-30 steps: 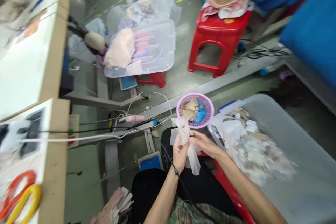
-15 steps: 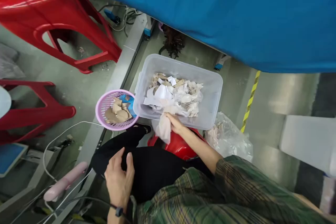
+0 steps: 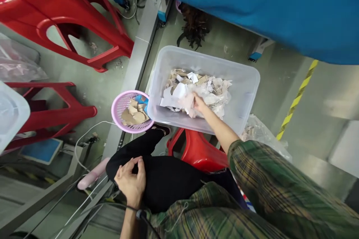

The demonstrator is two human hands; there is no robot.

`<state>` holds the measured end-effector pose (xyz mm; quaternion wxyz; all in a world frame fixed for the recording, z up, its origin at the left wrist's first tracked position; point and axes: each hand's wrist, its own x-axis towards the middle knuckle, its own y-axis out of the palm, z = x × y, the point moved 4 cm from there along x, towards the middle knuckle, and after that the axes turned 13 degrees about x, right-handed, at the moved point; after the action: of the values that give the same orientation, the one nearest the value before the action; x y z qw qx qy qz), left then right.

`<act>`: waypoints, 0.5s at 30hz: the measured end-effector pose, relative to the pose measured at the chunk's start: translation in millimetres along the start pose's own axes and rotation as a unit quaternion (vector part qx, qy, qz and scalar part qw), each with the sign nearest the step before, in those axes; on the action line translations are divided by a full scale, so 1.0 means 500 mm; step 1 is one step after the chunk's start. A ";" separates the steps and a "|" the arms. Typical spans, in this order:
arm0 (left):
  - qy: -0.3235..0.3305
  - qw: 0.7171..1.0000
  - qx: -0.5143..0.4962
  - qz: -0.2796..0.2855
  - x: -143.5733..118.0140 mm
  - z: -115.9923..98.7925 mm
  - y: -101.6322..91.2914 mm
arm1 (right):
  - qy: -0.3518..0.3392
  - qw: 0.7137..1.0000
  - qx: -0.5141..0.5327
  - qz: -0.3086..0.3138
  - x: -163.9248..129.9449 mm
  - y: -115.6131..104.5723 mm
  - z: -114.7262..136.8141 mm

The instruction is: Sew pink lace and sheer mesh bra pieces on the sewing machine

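My right hand (image 3: 198,104) is inside a translucent plastic bin (image 3: 244,82), its fingers closed on a thin, pinkish-white tissue sheet (image 3: 188,102). Around it lies a heap of torn white and brown paper scraps (image 3: 214,86). My left hand (image 3: 130,180) rests on my black-trousered knee with nothing in it, fingers loosely bent and the thumb a little apart. Left of the bin, touching it, stands a pink slotted basket (image 3: 116,110) with brown paper pieces (image 3: 136,114) and something blue inside.
A red stool (image 3: 203,153) sits below the bin; more red stools (image 3: 92,44) stand at left. A blue cloth (image 3: 252,11) hangs above. A metal beam (image 3: 140,48), loose cables and a clear plastic bag (image 3: 260,132) are nearby. Yellow-black tape (image 3: 298,97) marks the floor.
My right hand has moved from the bin's near rim into the bin, taking the tissue sheet along. My left hand has settled on my knee, its fingers more bent. The view has shifted.
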<state>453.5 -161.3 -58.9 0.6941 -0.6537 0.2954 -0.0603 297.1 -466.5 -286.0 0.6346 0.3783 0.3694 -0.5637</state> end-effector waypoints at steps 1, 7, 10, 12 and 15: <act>-0.004 1.000 0.001 0.001 0.001 0.001 0.000 | -0.011 1.000 -0.014 -0.005 0.021 -0.008 0.018; -0.012 1.000 0.005 -0.010 0.001 0.015 0.008 | -0.068 0.981 -0.181 -0.019 0.075 -0.056 0.029; -0.012 1.000 0.006 -0.007 0.002 0.018 0.010 | -0.067 0.959 -0.274 0.019 0.057 -0.056 -0.040; -0.011 1.000 0.007 -0.009 0.004 0.018 0.009 | -0.057 0.944 -0.320 0.049 0.039 -0.051 -0.095; -0.004 1.000 0.008 -0.016 0.006 0.017 0.007 | -0.045 0.928 -0.363 0.065 0.016 -0.044 -0.155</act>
<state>459.1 -154.7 -63.4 0.6992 -0.6533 0.2816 -0.0711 272.7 -402.1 -328.6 0.7799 0.1197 0.4944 -0.3646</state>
